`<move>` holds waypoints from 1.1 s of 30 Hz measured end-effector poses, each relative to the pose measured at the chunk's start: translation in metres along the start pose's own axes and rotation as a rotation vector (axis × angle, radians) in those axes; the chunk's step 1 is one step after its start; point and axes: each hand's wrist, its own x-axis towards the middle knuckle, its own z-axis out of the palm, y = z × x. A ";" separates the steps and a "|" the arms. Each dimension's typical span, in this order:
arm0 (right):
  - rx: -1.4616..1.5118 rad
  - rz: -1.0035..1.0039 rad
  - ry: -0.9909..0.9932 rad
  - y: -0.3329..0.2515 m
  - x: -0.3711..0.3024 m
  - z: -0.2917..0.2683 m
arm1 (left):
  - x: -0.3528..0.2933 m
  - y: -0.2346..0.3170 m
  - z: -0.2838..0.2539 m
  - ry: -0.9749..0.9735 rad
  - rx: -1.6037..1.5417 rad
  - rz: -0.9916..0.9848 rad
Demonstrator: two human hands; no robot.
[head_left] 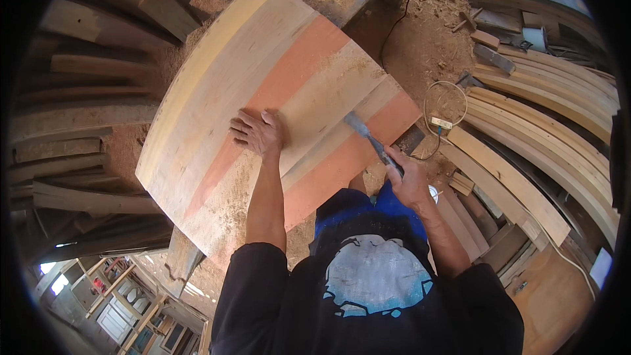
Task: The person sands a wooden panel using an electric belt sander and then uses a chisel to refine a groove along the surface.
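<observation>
Left fingers (pixel 241 133) lie spread on the striped panel (pixel 309 102) beneath; right fingers (pixel 396 155) wrap a flat-bladed tool (pixel 359 127).

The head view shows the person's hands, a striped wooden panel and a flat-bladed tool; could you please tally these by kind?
Hands, left hand and right hand: 2
Striped wooden panel: 1
Flat-bladed tool: 1
Total: 4

Brown sawdust and shavings cover the floor (pixel 411 52). Dark boards (pixel 92 115) crowd the left side, while paler long planks (pixel 509 181) lie stacked on the right. At the near left, bright daylight (pixel 59 284) shows beside a white panel (pixel 116 319).
</observation>
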 end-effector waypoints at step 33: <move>-0.047 0.050 0.049 0.024 0.003 -0.011 | 0.009 -0.006 0.005 0.008 -0.018 0.019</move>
